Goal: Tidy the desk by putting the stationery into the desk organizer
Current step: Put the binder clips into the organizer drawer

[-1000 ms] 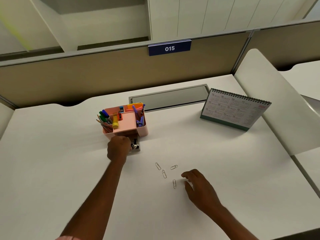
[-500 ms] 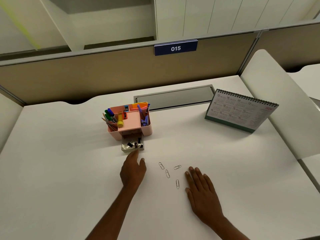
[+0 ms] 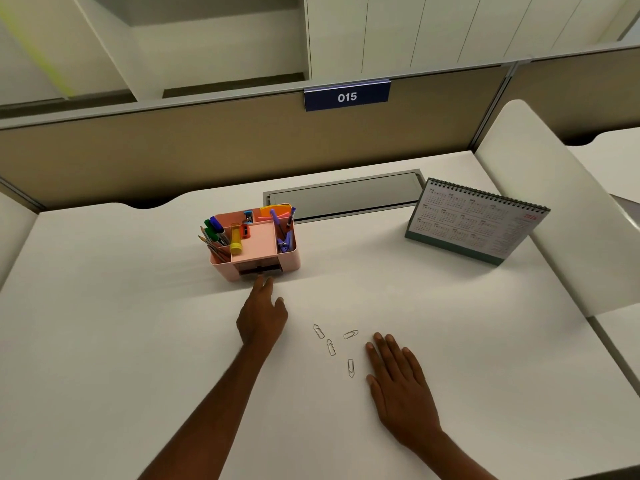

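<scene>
A pink desk organizer (image 3: pixel 290 259) stands on the white desk (image 3: pixel 104 341), holding markers, pencils, a yellow glue stick, sticky notes and purple tools. Its small front drawer (image 3: pixel 259 270) sits pushed in. My left hand (image 3: pixel 261 315) lies just in front of it with straight fingers, the fingertips at the drawer front. Several paper clips (image 3: pixel 331 346) lie loose on the desk between my hands. My right hand (image 3: pixel 398 379) rests flat on the desk, right of the clips, holding nothing.
A spiral desk calendar (image 3: pixel 474 221) stands at the back right. A grey cable hatch (image 3: pixel 346 195) is set into the desk behind the organizer. Beige partition walls with a sign "015" (image 3: pixel 347 97) close the back; a white divider (image 3: pixel 554 202) rises on the right.
The drawer, pulled out with binder clips in it half a second ago, is now pushed into the organizer. My left hand moved forward with it. My right hand flattened on the desk.
</scene>
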